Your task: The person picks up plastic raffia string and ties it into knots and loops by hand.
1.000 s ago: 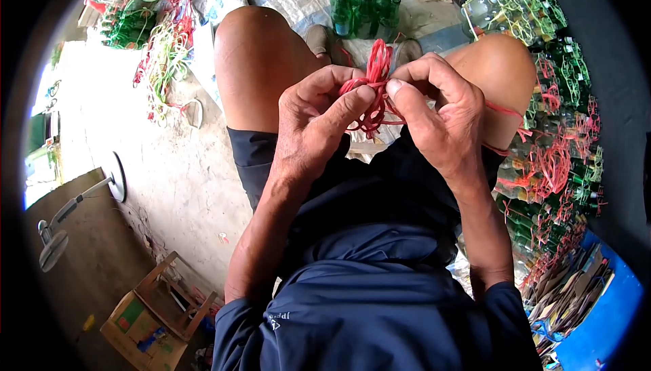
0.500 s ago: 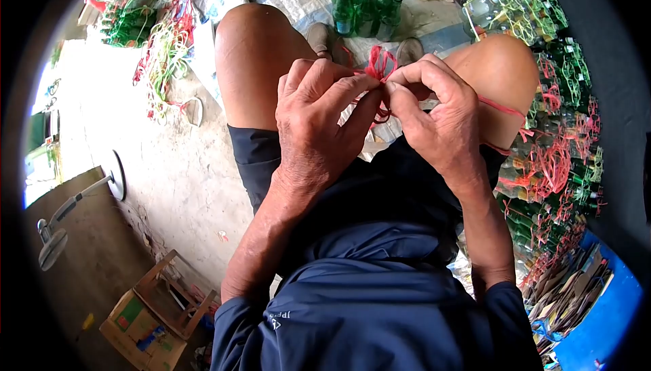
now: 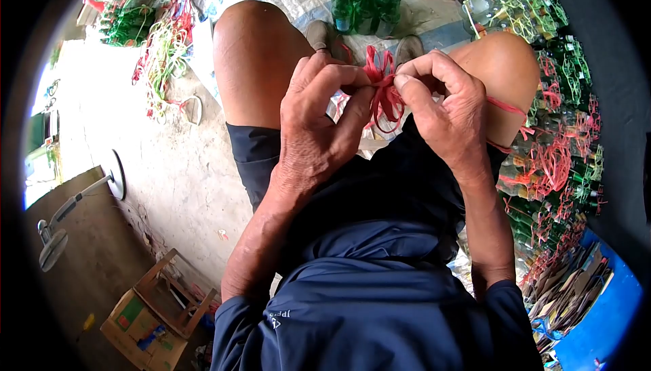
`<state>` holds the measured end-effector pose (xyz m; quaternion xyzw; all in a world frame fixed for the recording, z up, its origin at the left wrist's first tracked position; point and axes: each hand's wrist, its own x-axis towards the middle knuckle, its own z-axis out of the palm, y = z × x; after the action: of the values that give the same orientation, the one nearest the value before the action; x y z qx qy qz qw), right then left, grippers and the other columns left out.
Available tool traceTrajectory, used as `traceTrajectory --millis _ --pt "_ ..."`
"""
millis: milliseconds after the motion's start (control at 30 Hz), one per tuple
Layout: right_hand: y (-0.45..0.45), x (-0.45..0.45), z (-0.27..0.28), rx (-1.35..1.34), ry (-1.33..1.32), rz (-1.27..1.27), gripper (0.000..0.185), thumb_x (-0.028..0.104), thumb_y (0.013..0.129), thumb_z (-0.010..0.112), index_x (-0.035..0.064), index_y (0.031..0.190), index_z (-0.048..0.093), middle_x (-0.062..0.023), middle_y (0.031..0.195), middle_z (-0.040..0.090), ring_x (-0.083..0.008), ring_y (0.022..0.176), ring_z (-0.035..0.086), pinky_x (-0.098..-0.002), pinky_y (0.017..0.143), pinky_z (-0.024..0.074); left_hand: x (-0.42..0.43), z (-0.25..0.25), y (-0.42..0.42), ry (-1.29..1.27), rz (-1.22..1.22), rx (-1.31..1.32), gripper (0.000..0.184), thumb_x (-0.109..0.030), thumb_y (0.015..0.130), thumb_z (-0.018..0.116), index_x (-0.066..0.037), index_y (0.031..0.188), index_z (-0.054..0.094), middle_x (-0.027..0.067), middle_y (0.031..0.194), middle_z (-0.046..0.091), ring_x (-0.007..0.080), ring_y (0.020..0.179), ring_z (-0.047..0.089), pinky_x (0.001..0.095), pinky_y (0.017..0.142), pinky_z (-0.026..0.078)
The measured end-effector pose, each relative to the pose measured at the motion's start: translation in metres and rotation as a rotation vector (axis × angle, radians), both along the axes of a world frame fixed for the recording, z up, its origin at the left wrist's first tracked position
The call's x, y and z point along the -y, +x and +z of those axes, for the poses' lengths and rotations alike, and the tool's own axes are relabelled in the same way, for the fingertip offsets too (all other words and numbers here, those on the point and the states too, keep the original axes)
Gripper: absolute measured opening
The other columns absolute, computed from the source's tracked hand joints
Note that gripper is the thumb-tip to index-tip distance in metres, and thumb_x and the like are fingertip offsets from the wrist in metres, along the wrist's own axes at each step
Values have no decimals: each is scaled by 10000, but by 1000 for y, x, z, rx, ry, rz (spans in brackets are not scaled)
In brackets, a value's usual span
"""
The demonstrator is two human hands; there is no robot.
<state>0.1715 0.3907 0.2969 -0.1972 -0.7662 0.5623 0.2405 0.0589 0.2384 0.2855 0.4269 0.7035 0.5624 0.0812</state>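
Between my knees a looped bundle of red string (image 3: 387, 103) hangs from my fingers, with loops standing above and below its middle. My left hand (image 3: 315, 117) pinches the bundle's left side between thumb and fingers. On the other side, the thumb and forefinger of my right hand (image 3: 447, 110) are pressed together on the string close to the knot. More red string (image 3: 505, 107) is wound around my right knee. Several green glass bottles (image 3: 365, 5) stand upright in a group on the sheet beyond my feet.
Bundled bottles tied with coloured string (image 3: 549, 120) are stacked along the right. Tangled string (image 3: 166, 59) lies at the upper left. A blue container (image 3: 607, 323) with flattened cardboard stands at lower right. A cardboard box (image 3: 139, 330) and a fan (image 3: 57, 242) are at lower left.
My hands have moved slightly apart. The red loops between them have spread and show more fully, above and below the knot.
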Motion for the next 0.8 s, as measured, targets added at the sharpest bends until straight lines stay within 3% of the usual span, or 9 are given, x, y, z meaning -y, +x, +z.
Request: traceTrajectory --millis 100,200,300,467,600,800 --pt "1 0 3 12 -11 8 66 34 901 666 -28 878 660 -40 790 652 -81 706 595 -255 638 506 4 -1 1 29 -70 278 65 53 983 629 58 1048 632 28 967 560 66 730 538 213 633 427" --pt "1 3 6 38 -115 22 74 42 906 663 -31 893 664 -31 801 662 -71 712 592 -249 637 505 7 -7 1 14 -106 480 108 30 996 639 63 1095 611 10 980 556 47 757 524 206 648 437" --pt "2 3 6 53 -121 51 75 41 910 657 -34 907 666 -29 809 671 -63 719 592 -247 645 509 5 -8 5 30 -41 516 125 -38 918 724 14 1016 665 17 893 610 102 818 542 255 743 457" --pt "1 6 0 31 -103 73 70 33 911 649 -35 910 666 -27 816 674 -58 719 590 -240 656 514 5 -5 -2 -21 -92 178 181 -8 862 738 32 1030 683 90 869 620 202 834 630 333 761 520" --pt "0 5 0 7 -23 89 64 28 910 653 -35 912 665 -21 811 668 -53 716 586 -233 651 511 7 -3 -2 -28 -82 252 128 -12 878 741 19 996 701 71 861 630 170 815 606 302 756 502" --pt "3 1 1 72 -104 81 59 27 910 651 -32 914 653 -34 801 658 -74 735 601 -251 658 514 12 -1 -4 -21 3 426 64 -17 929 720 21 975 697 20 881 616 90 822 568 250 746 474"
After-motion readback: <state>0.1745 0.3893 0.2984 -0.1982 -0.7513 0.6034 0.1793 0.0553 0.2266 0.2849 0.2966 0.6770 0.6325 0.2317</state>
